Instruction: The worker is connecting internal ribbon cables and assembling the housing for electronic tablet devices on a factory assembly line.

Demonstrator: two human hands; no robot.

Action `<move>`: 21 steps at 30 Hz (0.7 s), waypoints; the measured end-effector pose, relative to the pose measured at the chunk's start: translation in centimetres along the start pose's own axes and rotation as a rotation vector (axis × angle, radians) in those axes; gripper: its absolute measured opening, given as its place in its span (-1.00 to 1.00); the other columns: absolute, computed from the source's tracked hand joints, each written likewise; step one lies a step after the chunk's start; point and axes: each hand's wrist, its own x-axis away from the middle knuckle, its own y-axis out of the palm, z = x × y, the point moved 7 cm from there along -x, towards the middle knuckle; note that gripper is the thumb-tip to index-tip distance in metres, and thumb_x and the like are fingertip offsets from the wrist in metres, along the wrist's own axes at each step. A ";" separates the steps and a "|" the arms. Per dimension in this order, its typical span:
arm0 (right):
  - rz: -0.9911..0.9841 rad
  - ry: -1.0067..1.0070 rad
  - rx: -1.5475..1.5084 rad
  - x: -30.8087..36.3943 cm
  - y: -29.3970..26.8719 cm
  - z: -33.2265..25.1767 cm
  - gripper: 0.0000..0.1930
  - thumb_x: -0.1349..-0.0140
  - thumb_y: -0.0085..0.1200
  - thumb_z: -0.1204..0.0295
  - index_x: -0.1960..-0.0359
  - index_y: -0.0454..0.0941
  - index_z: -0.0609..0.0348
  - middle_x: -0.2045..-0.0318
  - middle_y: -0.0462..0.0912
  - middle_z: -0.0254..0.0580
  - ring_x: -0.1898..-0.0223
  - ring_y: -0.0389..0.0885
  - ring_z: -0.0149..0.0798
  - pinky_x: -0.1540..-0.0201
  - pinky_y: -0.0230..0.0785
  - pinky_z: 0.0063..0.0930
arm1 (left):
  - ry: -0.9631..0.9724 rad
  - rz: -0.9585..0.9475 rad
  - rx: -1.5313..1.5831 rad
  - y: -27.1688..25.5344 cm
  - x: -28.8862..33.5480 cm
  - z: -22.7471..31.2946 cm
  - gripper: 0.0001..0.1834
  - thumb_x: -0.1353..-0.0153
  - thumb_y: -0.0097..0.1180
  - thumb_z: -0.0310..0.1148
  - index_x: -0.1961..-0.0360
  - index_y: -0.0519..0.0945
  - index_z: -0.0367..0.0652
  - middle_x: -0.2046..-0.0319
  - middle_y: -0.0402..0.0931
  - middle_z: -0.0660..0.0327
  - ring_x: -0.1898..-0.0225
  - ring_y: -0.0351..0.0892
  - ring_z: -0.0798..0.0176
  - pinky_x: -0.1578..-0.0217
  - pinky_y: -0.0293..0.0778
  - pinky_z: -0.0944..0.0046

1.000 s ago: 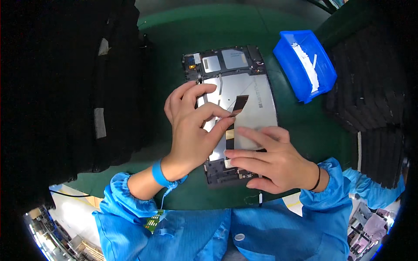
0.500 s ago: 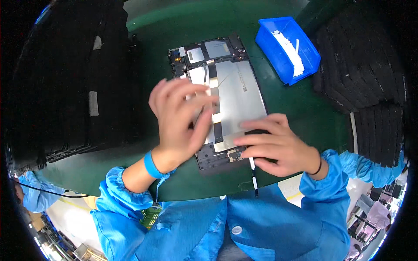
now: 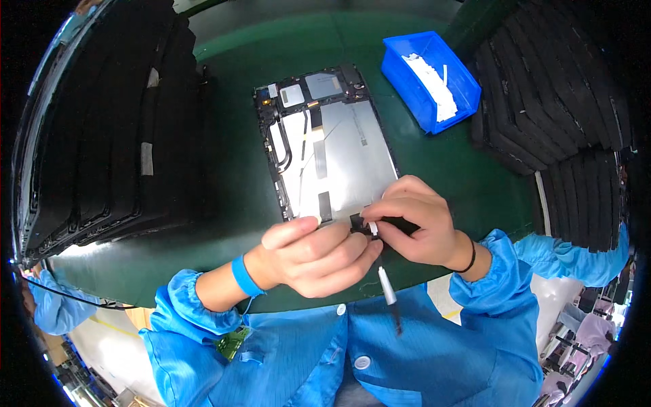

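Observation:
An opened tablet (image 3: 366, 146) lies on the green table, its silver battery, dark ribbon strips and circuit parts exposed. My left hand (image 3: 319, 254), with a blue band at its wrist, is closed over the tablet's lower edge; what its curled fingers hold is hidden. Beside it, the thumb and fingers of my right hand (image 3: 417, 220) pinch a small black-and-white piece (image 3: 373, 229) at the lower right corner. Below the fingertips a slim white-and-black stick-like tool (image 3: 387, 286) sticks out toward my coat; whether it joins the pinched piece I cannot tell.
Right of the tablet, farther back, a blue bin (image 3: 434, 125) holds white strips. Tall stacks of black trays (image 3: 108, 136) rise at the left, with more black stacked trays (image 3: 549, 108) at the right. A blue sleeve (image 3: 576, 261) shows beyond the right stack.
My left hand has come down from above the tablet's middle to its lower edge and curled shut. My right fingers have closed into a pinch. The whole view has shifted slightly.

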 end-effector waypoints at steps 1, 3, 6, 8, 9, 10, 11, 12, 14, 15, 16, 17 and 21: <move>0.000 0.023 -0.060 0.0 -0.1 0.2 -0.75 0.08 0.26 0.56 0.30 0.65 0.04 0.46 0.59 -0.33 0.40 0.50 -0.22 0.32 0.30 -0.38 | 0.022 0.011 -0.066 0.0 -0.2 0.2 -0.79 0.12 0.17 -0.29 0.37 0.66 0.20 0.38 0.53 0.54 0.26 0.44 0.47 -0.06 0.09 0.22; 0.001 0.046 -0.121 0.0 -0.3 0.3 -0.78 0.05 0.25 0.56 0.31 0.65 0.04 0.49 0.58 -0.32 0.40 0.51 -0.22 0.32 0.29 -0.38 | 0.043 0.023 -0.148 0.2 -0.3 0.4 -0.84 0.13 0.14 -0.33 0.44 0.64 0.10 0.39 0.52 0.49 0.29 0.45 0.48 -0.01 0.19 0.34; 0.008 0.003 -0.088 -0.4 -0.5 0.1 -0.85 0.01 0.25 0.53 0.35 0.64 0.05 0.50 0.59 -0.33 0.41 0.51 -0.23 0.32 0.30 -0.39 | 0.104 -0.039 -0.100 0.7 -0.3 0.6 -0.85 0.12 0.13 -0.34 0.44 0.63 0.06 0.38 0.53 0.46 0.29 0.46 0.47 0.01 0.22 0.36; 0.064 -0.037 -0.052 -0.6 -0.5 0.3 -0.90 0.00 0.25 0.50 0.41 0.63 0.06 0.50 0.60 -0.31 0.43 0.52 -0.22 0.33 0.32 -0.39 | 0.170 -0.063 -0.079 0.8 -0.3 0.7 -0.86 0.10 0.12 -0.35 0.44 0.63 0.01 0.37 0.54 0.43 0.28 0.47 0.45 0.03 0.24 0.39; 0.067 -0.034 -0.049 -0.7 -0.7 0.2 -0.90 0.00 0.25 0.50 0.41 0.63 0.06 0.50 0.60 -0.31 0.43 0.52 -0.22 0.33 0.32 -0.39 | 0.196 -0.052 -0.056 0.8 -0.2 0.9 -0.86 0.09 0.12 -0.35 0.44 0.63 0.00 0.37 0.54 0.42 0.28 0.47 0.44 0.04 0.25 0.41; 0.073 -0.011 0.003 -1.0 -1.1 0.2 -0.92 0.00 0.25 0.50 0.44 0.62 0.07 0.50 0.61 -0.30 0.44 0.53 -0.22 0.33 0.33 -0.39 | 0.219 -0.042 -0.040 0.7 -0.2 1.0 -0.86 0.08 0.12 -0.35 0.44 0.63 -0.01 0.38 0.54 0.42 0.28 0.47 0.43 0.05 0.25 0.42; 0.078 0.013 0.054 -1.2 -1.5 0.2 -0.93 -0.01 0.26 0.50 0.46 0.62 0.08 0.49 0.62 -0.29 0.45 0.53 -0.22 0.33 0.34 -0.38 | 0.291 -0.044 -0.015 0.5 0.2 1.3 -0.85 0.07 0.11 -0.35 0.42 0.64 0.05 0.35 0.56 0.41 0.23 0.51 0.41 0.03 0.23 0.38; 0.150 -0.007 0.119 -1.6 -2.6 0.5 -0.92 0.01 0.28 0.51 0.47 0.61 0.09 0.49 0.62 -0.27 0.48 0.54 -0.23 0.37 0.36 -0.41 | 0.292 -0.044 -0.018 0.4 0.1 1.4 -0.85 0.07 0.11 -0.35 0.42 0.64 0.05 0.35 0.56 0.41 0.23 0.51 0.41 0.03 0.23 0.38; 0.367 0.093 0.114 -2.6 -5.6 2.1 -0.93 0.00 0.26 0.55 0.48 0.61 0.12 0.49 0.62 -0.25 0.50 0.54 -0.23 0.41 0.36 -0.47 | 0.054 -0.033 0.149 -0.2 -0.2 0.3 -0.84 0.06 0.12 -0.32 0.40 0.66 0.13 0.31 0.59 0.43 0.14 0.53 0.39 -0.05 0.17 0.23; 0.457 0.001 0.282 -3.4 -7.2 2.0 -0.93 -0.01 0.25 0.57 0.48 0.61 0.13 0.51 0.62 -0.25 0.52 0.54 -0.23 0.44 0.36 -0.49 | -0.081 -0.044 0.147 0.2 -0.1 -0.7 -0.85 0.04 0.15 -0.27 0.38 0.67 0.20 0.30 0.61 0.45 0.07 0.54 0.38 -0.12 0.08 0.08; 0.549 -0.089 0.453 -4.1 -8.6 2.2 -0.93 -0.01 0.25 0.58 0.48 0.61 0.15 0.52 0.62 -0.26 0.54 0.53 -0.22 0.46 0.36 -0.51 | -0.242 -0.083 0.218 1.1 -0.4 -2.1 -0.86 0.06 0.24 -0.31 0.40 0.67 0.16 0.34 0.60 0.46 0.14 0.55 0.35 -0.13 0.06 0.00; 0.535 -0.210 0.632 -4.5 -9.6 2.8 -0.93 -0.02 0.25 0.55 0.45 0.62 0.14 0.46 0.64 -0.29 0.49 0.55 -0.25 0.42 0.36 -0.50 | -0.366 -0.126 0.258 1.9 -1.3 -3.6 -0.87 0.08 0.28 -0.36 0.43 0.66 0.12 0.39 0.59 0.45 0.19 0.55 0.34 -0.13 0.07 0.01; 0.315 -0.148 1.124 -5.4 -9.5 6.4 -0.85 0.01 0.27 0.45 0.35 0.63 0.06 0.22 0.64 -0.39 0.27 0.56 -0.27 0.25 0.34 -0.42 | -0.738 -0.232 0.410 4.9 -0.1 -7.5 -0.89 0.06 0.35 -0.41 0.54 0.62 -0.03 0.59 0.52 0.41 0.39 0.47 0.34 -0.15 0.11 0.09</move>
